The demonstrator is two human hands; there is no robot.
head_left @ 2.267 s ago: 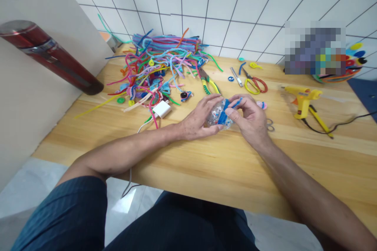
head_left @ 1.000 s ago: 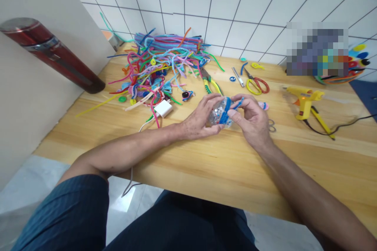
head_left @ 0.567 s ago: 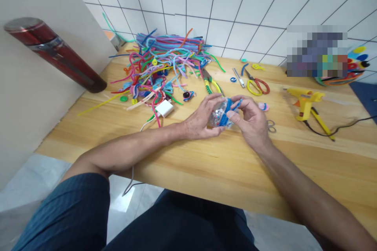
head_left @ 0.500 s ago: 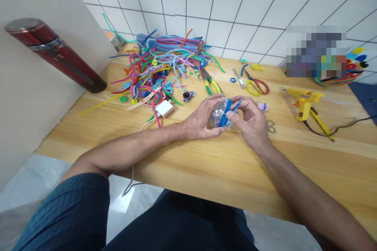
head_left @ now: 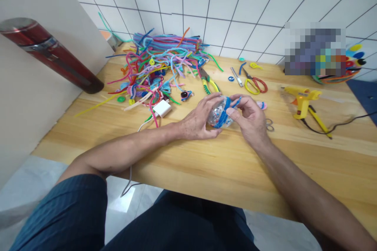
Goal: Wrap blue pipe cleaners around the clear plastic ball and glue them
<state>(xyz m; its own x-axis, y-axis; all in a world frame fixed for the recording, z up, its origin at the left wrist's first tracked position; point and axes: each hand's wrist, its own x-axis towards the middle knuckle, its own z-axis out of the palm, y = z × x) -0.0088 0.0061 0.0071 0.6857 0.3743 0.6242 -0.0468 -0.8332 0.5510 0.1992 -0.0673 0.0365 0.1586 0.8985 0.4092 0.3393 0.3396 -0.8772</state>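
Clear ball (head_left: 215,113): centre of frame, over the table (head_left: 182,164); banded by a blue strand (head_left: 225,114).
Left hand (head_left: 196,120): fingers curved round the ball's left side, grasping it.
Right hand (head_left: 250,119): thumb and fingers pinching the strand.
Pliers (head_left: 205,75): upper centre, green-yellow handles.
Pipe cleaners (head_left: 167,43): tangled heap, upper left of centre.
Scissors (head_left: 253,79): upper right of centre.
Glue gun (head_left: 304,96): yellow, right side.
Flask (head_left: 54,57): red, upper left.

blue-banded clear ball (head_left: 220,113), yellow glue gun (head_left: 302,102)
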